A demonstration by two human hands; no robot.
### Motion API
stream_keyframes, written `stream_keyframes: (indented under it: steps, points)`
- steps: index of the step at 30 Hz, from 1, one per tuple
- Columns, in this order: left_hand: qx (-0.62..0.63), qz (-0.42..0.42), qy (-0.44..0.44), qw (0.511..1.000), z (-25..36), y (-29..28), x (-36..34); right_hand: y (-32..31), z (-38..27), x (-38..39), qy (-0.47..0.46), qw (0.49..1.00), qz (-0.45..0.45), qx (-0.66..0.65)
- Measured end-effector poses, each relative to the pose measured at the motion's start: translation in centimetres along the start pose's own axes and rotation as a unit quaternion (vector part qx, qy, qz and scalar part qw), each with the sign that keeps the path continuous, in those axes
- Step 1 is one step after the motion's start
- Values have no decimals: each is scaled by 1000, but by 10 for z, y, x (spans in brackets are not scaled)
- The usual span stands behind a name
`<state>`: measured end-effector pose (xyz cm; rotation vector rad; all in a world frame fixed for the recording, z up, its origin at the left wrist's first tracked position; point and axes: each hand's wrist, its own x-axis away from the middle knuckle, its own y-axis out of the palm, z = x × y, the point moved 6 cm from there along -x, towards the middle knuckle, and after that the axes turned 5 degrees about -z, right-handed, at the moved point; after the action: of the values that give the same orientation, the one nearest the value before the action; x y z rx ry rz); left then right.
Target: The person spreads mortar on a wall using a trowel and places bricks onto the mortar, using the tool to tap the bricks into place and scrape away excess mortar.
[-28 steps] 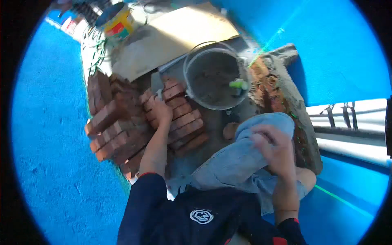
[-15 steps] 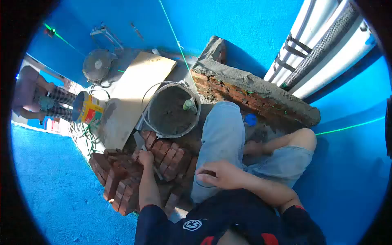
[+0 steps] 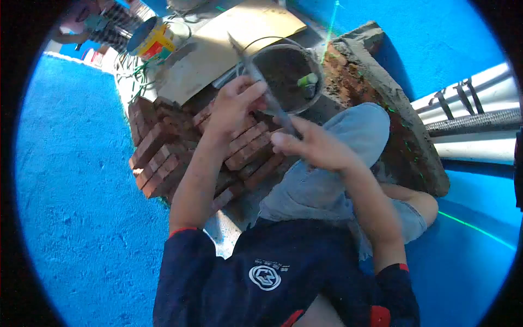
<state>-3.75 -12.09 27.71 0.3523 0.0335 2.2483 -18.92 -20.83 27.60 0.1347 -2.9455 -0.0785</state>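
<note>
The left hand and right hand hold 1 long grey tool. Bricks lie toward 9 o'clock, a bucket near 12, a low wall toward 2.

A pale board lies on the grey floor, its far part brightly sunlit and its near part duller. Left of the board, green cords tangle over strongly lit ground, and a yellow tub stands just beside it. Nearer than the board and farther left spreads a rough blue wall. Another blue wall rises to the board's right. Well right of the board run white pipes and a dark braided pipe. A green light line marks blue surface nearer than the board, far right.
</note>
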Motion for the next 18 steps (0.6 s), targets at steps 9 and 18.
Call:
stream_keyframes:
  steps: [9, 18]
  points:
    - [-479, 99, 23, 872, -124, -81, 0, -75, -5, 115, 66, 944, 302, -114]
    - [-683, 102, 58, 721, -271, -49, 75, -90, 52, 266, 66, 874, 479, -58]
